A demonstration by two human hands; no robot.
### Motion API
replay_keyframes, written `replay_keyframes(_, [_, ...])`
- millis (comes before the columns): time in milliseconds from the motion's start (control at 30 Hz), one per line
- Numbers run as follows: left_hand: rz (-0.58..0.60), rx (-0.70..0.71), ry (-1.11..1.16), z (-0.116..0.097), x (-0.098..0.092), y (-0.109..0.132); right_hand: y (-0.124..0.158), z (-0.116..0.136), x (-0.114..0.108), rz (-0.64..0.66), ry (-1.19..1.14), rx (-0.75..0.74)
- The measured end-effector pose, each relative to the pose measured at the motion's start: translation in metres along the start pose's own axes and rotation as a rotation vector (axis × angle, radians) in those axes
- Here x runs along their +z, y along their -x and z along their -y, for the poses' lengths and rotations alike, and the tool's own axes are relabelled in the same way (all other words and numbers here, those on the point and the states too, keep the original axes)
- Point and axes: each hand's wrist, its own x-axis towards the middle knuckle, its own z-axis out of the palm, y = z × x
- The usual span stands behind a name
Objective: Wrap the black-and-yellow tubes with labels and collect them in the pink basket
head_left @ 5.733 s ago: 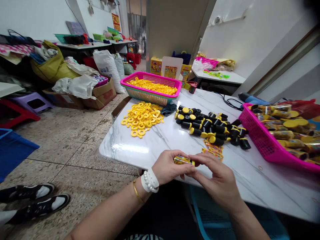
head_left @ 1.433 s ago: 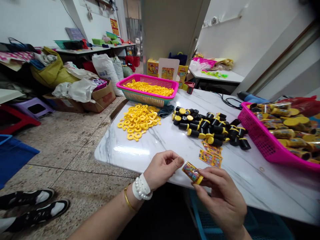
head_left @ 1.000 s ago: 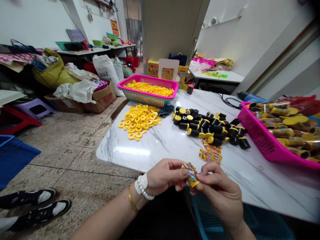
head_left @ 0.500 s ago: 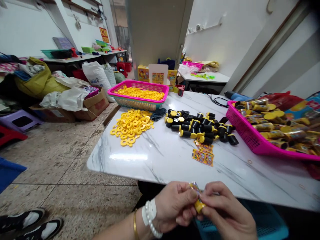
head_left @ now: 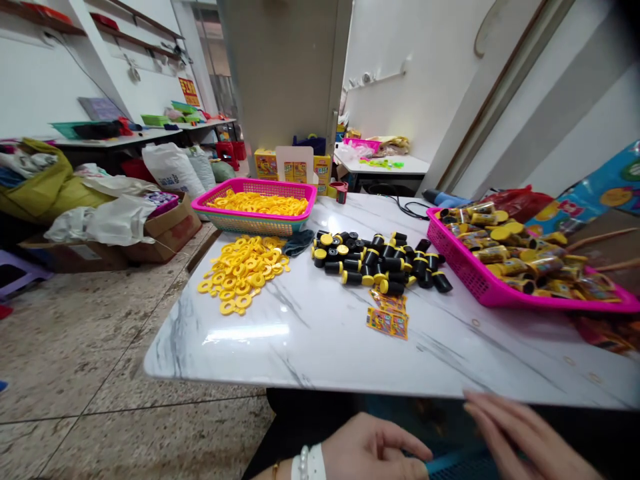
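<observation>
My left hand [head_left: 373, 450], with a white band and pearl bracelet at the wrist, is at the blue basket [head_left: 463, 463] below the table's front edge. Its thumb and index finger close around the basket's near left rim. My right hand [head_left: 525, 433] is over the basket's right side, fingers stretched out and slightly blurred, with nothing seen in it. The inside of the basket is dark and mostly hidden. Beyond the hands, printed yellow-orange wrappers [head_left: 389, 321] lie on the table, in front of a heap of black tubes with yellow caps [head_left: 367, 270].
Yellow ring-shaped pieces [head_left: 240, 270] are piled at the table's left, before a pink basket [head_left: 311, 200] of more. A dark cloth [head_left: 299, 243] lies beside them. At right stands a pink basket [head_left: 463, 280] of wrapped tubes. The marble-patterned table [head_left: 300, 353] has a rounded left corner.
The small yellow wrapped piece that both hands held is no longer in them. My hands have moved apart and down to the blue basket. The view has shifted right.
</observation>
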Motion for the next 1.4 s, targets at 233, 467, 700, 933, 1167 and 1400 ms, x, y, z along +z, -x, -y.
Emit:
replay_keyframes(233, [-0.318,0.181,-0.231,-0.041,0.006,0.031,-0.124,-0.009,0.056,0.182,0.179,-0.026])
replay_keyframes(467, [-0.51,0.281,-0.287,-0.064,-0.02,0.057,-0.105,-0.01,0.09,0.317,-0.159,0.173])
replay_keyframes(700, [-0.699,0.37,-0.158,-0.086,-0.032,0.036,-0.099,0.029,0.093,-0.026,-0.215,0.158])
replay_keyframes(933, [-0.694,0.546,-0.131,-0.088,-0.041,0.036,-0.088,0.088,0.087,-0.109,-0.28,0.032])
replay_keyframes(1167, [-0.671,0.493,-0.228,-0.09,-0.043,0.05,-0.093,0.094,0.095,0.244,-0.693,0.551])
replay_keyframes(1400, [-0.961,0.739,-0.387,-0.065,-0.016,0.062,-0.083,0.107,0.106,-0.01,-0.628,0.712])
